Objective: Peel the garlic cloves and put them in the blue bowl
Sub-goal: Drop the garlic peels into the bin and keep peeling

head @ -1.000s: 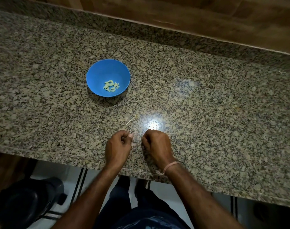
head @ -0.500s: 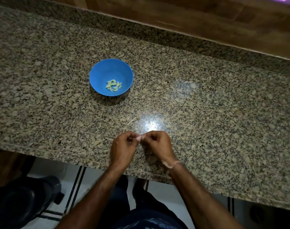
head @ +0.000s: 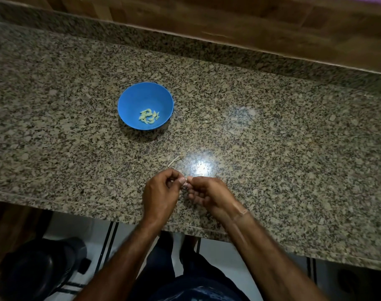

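The blue bowl (head: 131, 101) stands on the granite counter, with several peeled pale garlic cloves (head: 149, 116) in its bottom. Nearer the front edge, my left hand (head: 161, 192) and my right hand (head: 209, 194) meet fingertip to fingertip. Between them they pinch a small garlic clove (head: 187, 181), mostly hidden by the fingers. Both hands have curled fingers and hover just above the counter, well in front and right of the bowl.
A thin pale garlic stem or peel scrap (head: 175, 160) lies on the granite counter (head: 294, 148) just beyond my hands, beside a bright light reflection. A wooden wall runs along the back. A dark round object (head: 39, 268) stands on the floor below left.
My hands, apart on the counter a second ago, have come together and now pinch the clove between their fingertips. The bowl has not moved.
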Motion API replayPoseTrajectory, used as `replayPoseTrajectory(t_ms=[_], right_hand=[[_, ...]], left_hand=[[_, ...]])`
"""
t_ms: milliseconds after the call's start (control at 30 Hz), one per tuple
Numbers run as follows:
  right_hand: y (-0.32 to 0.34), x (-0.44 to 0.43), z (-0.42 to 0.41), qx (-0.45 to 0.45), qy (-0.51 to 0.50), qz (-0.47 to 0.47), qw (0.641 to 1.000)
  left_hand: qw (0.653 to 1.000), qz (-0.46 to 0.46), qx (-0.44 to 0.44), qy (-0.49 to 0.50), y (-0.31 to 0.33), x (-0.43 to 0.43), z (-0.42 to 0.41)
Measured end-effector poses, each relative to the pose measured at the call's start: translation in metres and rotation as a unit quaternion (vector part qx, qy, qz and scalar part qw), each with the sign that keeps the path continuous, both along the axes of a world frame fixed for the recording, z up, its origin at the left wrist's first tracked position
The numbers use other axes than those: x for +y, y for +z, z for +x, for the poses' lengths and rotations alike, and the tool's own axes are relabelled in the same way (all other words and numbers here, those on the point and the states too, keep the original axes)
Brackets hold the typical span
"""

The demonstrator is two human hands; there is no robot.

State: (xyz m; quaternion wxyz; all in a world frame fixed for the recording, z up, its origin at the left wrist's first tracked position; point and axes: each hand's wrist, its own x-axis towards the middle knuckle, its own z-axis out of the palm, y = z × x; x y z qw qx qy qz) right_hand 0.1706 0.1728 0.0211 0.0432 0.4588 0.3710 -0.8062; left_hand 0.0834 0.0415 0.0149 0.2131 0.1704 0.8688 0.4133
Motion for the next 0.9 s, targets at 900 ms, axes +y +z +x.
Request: replayPoseTrajectory(t_ms=[900], right_hand=[[0.005,-0.022,-0.002,0.068,0.128,0.412,0.900]], left_hand=[[0.920,0.157,-0.346,0.093,0.012,0.007,-0.009]])
